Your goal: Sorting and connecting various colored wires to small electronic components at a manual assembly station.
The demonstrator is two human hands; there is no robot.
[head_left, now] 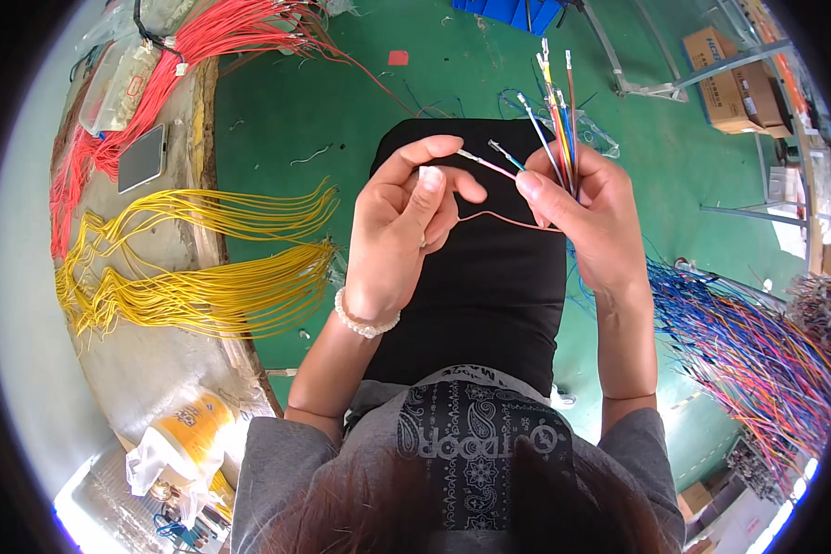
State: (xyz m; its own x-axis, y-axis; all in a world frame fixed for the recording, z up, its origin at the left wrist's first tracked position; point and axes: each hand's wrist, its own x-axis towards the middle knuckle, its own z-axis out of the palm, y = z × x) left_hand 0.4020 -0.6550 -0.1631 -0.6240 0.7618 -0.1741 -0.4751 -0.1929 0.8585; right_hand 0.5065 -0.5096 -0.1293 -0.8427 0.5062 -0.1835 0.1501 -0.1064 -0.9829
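My right hand (593, 208) is closed round a small bunch of coloured wires (563, 138), blue, yellow, brown and white among them. Metal crimp terminals tip their upper ends. Between its thumb and fingers a pink wire (497, 168) slants out leftward, its terminal close to my left index fingertip. My left hand (406, 198) has thumb and index finger apart, with the lower fingers partly curled. A thin reddish wire (508, 219) runs from beside the left fingers toward the right hand; whether those fingers touch it is hidden.
At left, a worktable (171, 355) bears yellow wires (240, 291), red wires (208, 51), a dark flat device (144, 159) and a yellow cup (194, 429). On the right hangs a mass of multicoloured wires (739, 342). Cardboard boxes (734, 83) stand at far right.
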